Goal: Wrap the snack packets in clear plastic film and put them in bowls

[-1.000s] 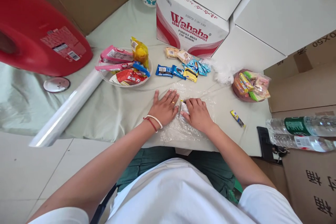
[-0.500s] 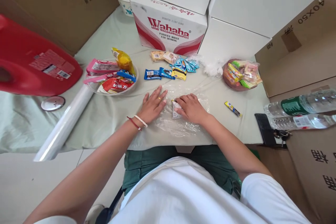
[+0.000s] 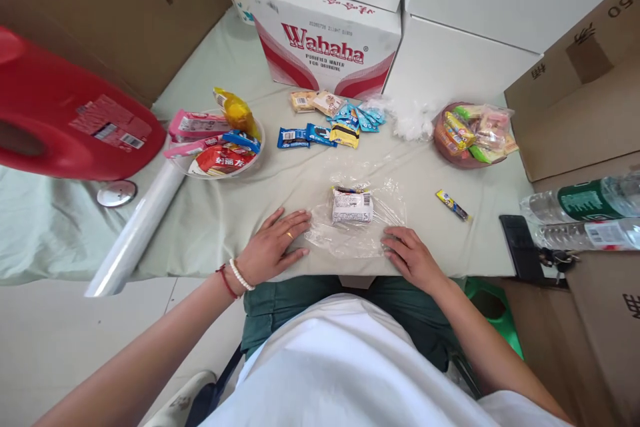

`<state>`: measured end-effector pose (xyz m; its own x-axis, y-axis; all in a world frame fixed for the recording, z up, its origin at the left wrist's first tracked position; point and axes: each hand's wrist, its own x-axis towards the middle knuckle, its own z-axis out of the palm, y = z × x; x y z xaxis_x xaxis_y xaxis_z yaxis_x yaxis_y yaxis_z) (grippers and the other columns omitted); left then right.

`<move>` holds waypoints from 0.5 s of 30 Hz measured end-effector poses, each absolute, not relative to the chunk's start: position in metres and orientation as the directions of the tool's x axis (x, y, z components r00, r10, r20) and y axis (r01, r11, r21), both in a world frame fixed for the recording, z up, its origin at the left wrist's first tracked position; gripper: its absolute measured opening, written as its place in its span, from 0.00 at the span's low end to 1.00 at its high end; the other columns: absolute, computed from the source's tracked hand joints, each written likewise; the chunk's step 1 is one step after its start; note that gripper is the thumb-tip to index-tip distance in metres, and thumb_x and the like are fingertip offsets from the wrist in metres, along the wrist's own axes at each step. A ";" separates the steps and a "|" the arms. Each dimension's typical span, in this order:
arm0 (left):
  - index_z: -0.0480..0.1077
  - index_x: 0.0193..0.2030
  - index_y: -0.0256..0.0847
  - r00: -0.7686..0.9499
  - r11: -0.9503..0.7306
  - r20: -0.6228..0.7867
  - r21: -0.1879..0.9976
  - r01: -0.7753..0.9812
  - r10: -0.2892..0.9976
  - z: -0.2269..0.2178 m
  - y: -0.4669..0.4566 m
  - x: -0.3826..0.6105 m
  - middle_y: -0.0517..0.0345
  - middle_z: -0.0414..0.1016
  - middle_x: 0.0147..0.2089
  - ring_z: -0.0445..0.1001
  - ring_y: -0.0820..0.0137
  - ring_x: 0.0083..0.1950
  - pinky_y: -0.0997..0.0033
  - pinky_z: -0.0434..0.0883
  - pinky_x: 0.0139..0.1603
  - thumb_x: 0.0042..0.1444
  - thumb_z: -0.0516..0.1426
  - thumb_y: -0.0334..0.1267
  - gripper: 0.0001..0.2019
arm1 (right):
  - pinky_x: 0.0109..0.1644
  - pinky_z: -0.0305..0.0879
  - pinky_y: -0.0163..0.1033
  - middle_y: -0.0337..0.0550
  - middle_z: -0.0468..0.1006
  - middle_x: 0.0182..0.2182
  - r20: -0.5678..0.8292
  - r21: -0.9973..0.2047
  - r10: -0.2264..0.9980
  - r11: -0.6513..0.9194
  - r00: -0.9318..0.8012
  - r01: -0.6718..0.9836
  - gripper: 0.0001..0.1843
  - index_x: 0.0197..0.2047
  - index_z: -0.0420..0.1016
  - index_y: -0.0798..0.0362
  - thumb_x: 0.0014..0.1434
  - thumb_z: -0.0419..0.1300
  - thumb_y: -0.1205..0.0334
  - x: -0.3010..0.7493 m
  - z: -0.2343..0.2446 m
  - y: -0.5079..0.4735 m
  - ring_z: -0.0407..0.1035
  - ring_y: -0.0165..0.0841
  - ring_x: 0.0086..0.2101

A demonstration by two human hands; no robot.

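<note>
A sheet of clear plastic film point(image 3: 383, 213) lies spread on the cloth-covered table before me. On its middle rests a white snack packet point(image 3: 353, 207) with printed text and a barcode; a thin yellow and dark packet point(image 3: 345, 189) shows along its far edge. My left hand point(image 3: 280, 240) lies at the film's left edge, fingers stretched out, holding nothing I can see. At the lower right edge of the film is my right hand point(image 3: 407, 253), its fingers extended and touching the film. One yellow and black stick packet point(image 3: 453, 205) lies further right.
Small snack packets point(image 3: 320, 136) lie beyond the film. A clear bowl of snacks point(image 3: 260, 160) stands left, a reddish bowl point(image 3: 445, 155) right. A film roll point(image 3: 137, 227) and red jug point(image 3: 100, 113) are on the left. Bottles point(image 3: 580, 200) and a phone point(image 3: 520, 247) lie right.
Both hands have drawn back toward me and apart, off the white packet to the film's edges. The white packet now lies uncovered on the film. The view has shifted slightly.
</note>
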<state>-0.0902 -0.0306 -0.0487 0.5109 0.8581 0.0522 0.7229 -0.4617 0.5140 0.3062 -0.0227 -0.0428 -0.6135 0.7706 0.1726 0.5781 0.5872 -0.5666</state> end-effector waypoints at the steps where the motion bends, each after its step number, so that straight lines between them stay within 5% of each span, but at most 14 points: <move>1: 0.73 0.63 0.46 0.484 -0.443 0.058 0.508 0.739 0.873 -0.050 -0.028 -0.089 0.45 0.72 0.70 0.67 0.56 0.74 0.43 0.53 0.78 0.67 0.54 0.51 0.22 | 0.57 0.74 0.58 0.53 0.78 0.56 0.183 -0.580 0.780 0.578 -0.599 0.574 0.16 0.59 0.77 0.44 0.74 0.55 0.59 0.305 -0.044 -0.020 0.72 0.45 0.56; 6: 0.77 0.44 0.47 0.406 -0.388 0.106 0.582 0.714 0.908 -0.046 -0.013 -0.086 0.50 0.82 0.58 0.77 0.60 0.62 0.48 0.66 0.67 0.70 0.51 0.46 0.14 | 0.53 0.75 0.53 0.50 0.82 0.49 0.212 -0.630 0.757 0.589 -0.618 0.506 0.15 0.53 0.81 0.44 0.74 0.53 0.57 0.297 -0.013 0.019 0.75 0.41 0.48; 11: 0.75 0.44 0.46 0.226 -0.269 0.156 0.690 0.672 0.962 -0.041 0.000 -0.088 0.50 0.83 0.49 0.79 0.60 0.54 0.53 0.69 0.60 0.68 0.52 0.51 0.15 | 0.48 0.72 0.45 0.48 0.82 0.40 0.160 -0.667 0.768 0.547 -0.620 0.505 0.15 0.48 0.83 0.48 0.73 0.55 0.53 0.291 0.021 0.062 0.75 0.38 0.41; 15: 0.75 0.42 0.45 0.086 -0.164 0.144 0.726 0.667 0.986 -0.043 0.019 -0.080 0.52 0.82 0.43 0.78 0.60 0.48 0.55 0.70 0.57 0.65 0.53 0.54 0.17 | 0.40 0.67 0.39 0.44 0.83 0.36 -0.018 -0.751 0.871 0.313 -0.491 0.582 0.19 0.45 0.83 0.51 0.68 0.57 0.48 0.279 0.013 0.090 0.73 0.35 0.35</move>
